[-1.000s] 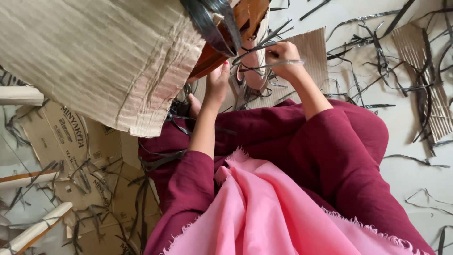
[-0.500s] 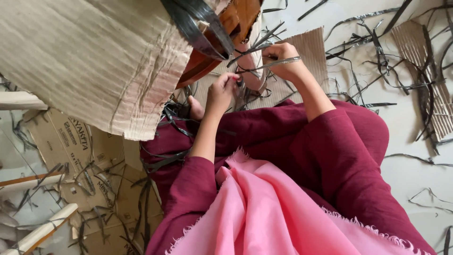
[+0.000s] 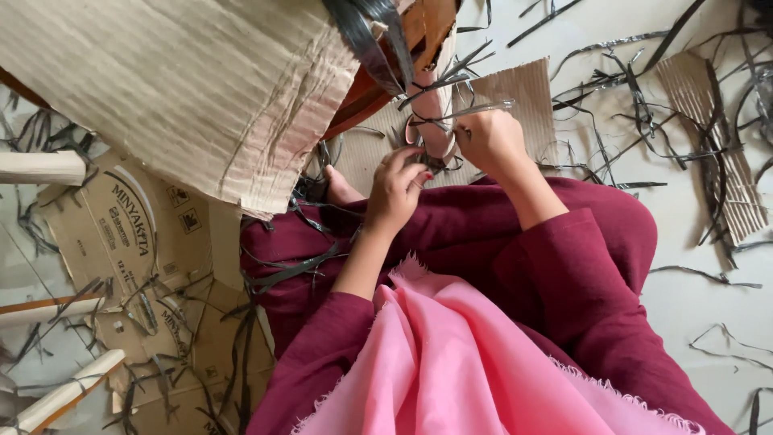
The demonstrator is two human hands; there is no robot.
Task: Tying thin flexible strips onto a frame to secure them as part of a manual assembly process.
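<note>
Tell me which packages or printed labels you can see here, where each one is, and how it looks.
Flattened cardboard box: on the floor at left, brown, with dark printing and small square pictograms, dark strips strewn over it.
Corrugated cardboard sheet: upper left, large, pale brown, unprinted.
No screens or signs are visible.

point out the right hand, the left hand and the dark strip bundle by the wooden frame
right hand [image 3: 489,141], head view, on the knuckles.
left hand [image 3: 396,192], head view, on the back of the hand.
dark strip bundle [image 3: 372,40], head view, on the wide band at top.
</note>
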